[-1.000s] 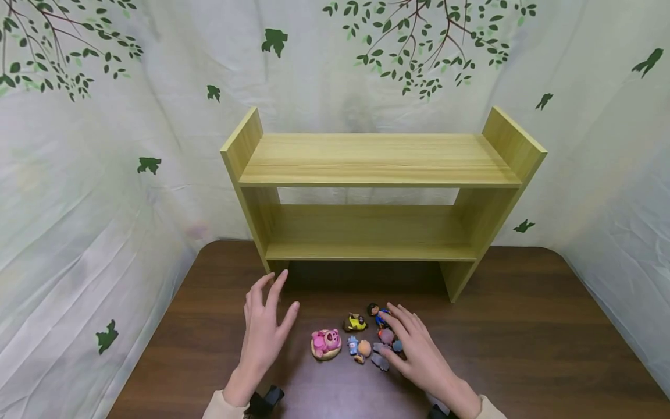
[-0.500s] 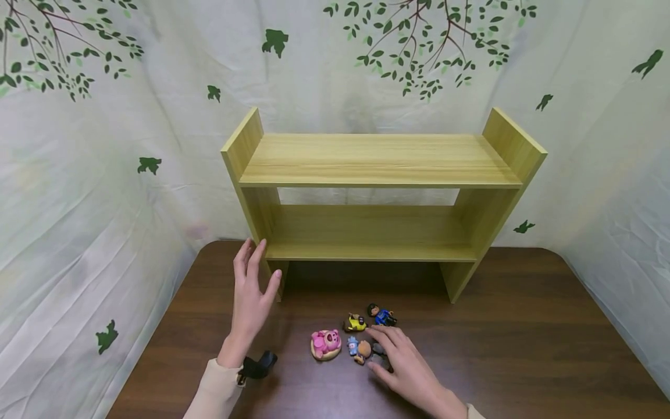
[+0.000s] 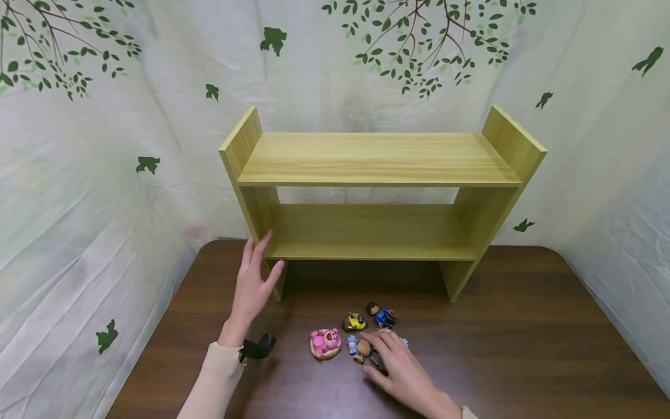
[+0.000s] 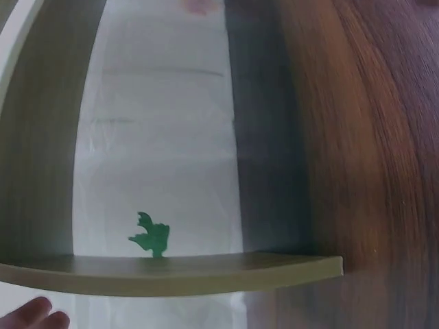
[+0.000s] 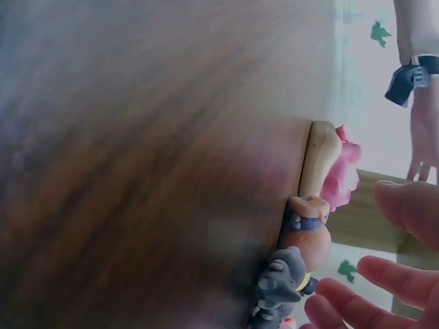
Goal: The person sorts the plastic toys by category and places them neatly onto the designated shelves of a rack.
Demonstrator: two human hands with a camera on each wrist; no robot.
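readable text: none | pale marking (image 5: 420, 77) on black wrist device (image 5: 399, 87): too small to read

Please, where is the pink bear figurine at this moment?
In the head view, the pink bear figurine is the leftmost toy on the brown table, left of the pale blue figurine and in front of the wooden shelf.

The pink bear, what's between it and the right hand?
Between the pink bear and the right hand, the head view shows a light-blue figure and a tan figure; a grey figure is partly hidden by the hand.
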